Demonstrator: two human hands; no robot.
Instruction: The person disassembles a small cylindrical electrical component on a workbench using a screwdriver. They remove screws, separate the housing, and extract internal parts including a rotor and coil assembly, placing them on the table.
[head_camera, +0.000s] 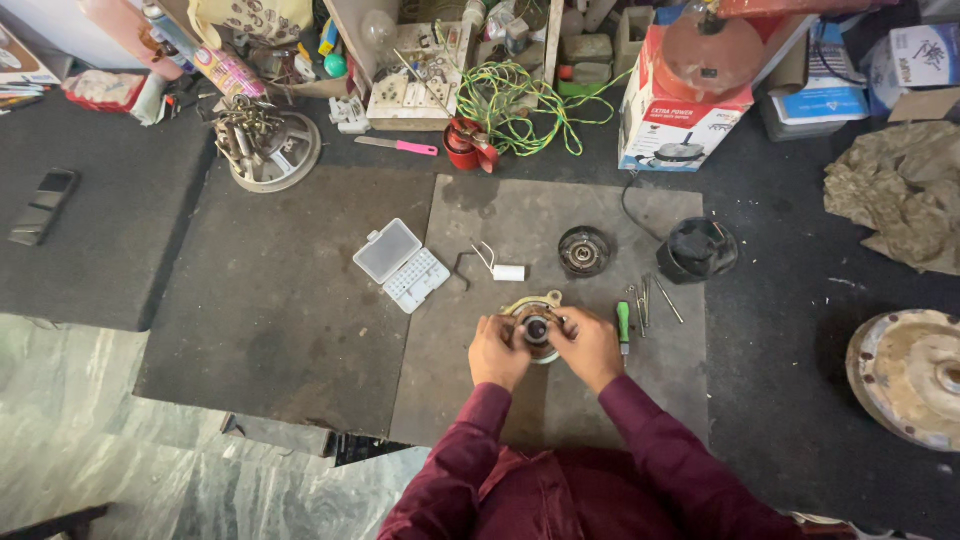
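A small round motor part (536, 322) with a pale rim and dark centre lies on a grey mat (500, 400). My left hand (497, 351) grips its left side and my right hand (588, 346) grips its right side, fingers curled over the top. Both arms wear maroon sleeves. A green-handled screwdriver (623, 325) lies just right of my right hand, beside several loose screws and pins (650, 300). A black round cover (584, 250) sits farther up the mat.
An open white screw-bit case (402, 265) and a white capacitor with wires (506, 272) lie left of centre. A black fan housing (697, 250), a red-and-white box (680, 110), tangled green-yellow wire (510, 105) and a round metal plate (910, 375) surround the mat.
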